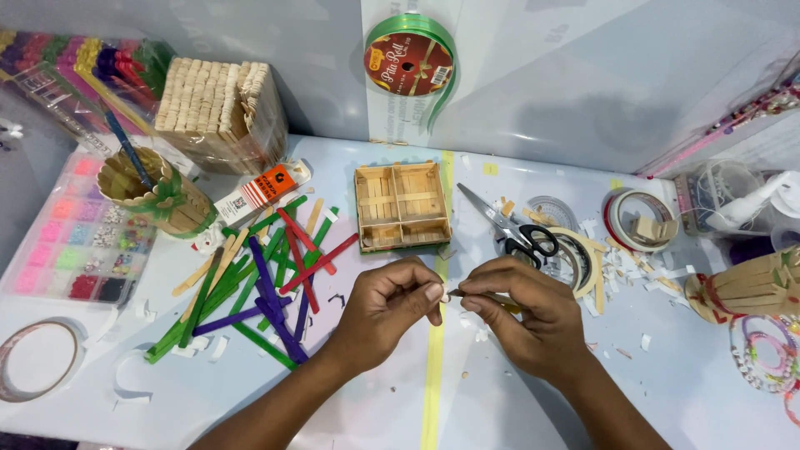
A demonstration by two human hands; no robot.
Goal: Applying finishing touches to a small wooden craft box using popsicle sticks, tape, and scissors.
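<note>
Head view looks down on a pale table [517, 417] crowded with craft stuff, its near and right edges cut off. Upper left, a wrapped block of plain wooden sticks [218, 107] stands against the wall; beside it bundles of coloured sticks [75, 58] run out of the picture. A clear bead box [79, 242] with pink and dark compartments lies at the left, and a stick-built cup [158, 193] holds a blue pen. A loose heap of green, purple and red sticks [258, 283] sprawls in the middle-left. Behind the hands sits a small square wooden tray [402, 206] made of sticks. A green ribbon spool [410, 60] with a round red label leans on the wall; a white tube [260, 190] with an orange label lies near the cup. Scissors [510, 229] rest right of the tray.

The left hand [385, 310] and right hand [529, 321] are both curled, fingertips pinched — between them a thin stick [487, 297], mostly hidden by the right fingers. What the left fingertips grip is too small to tell.
</note>
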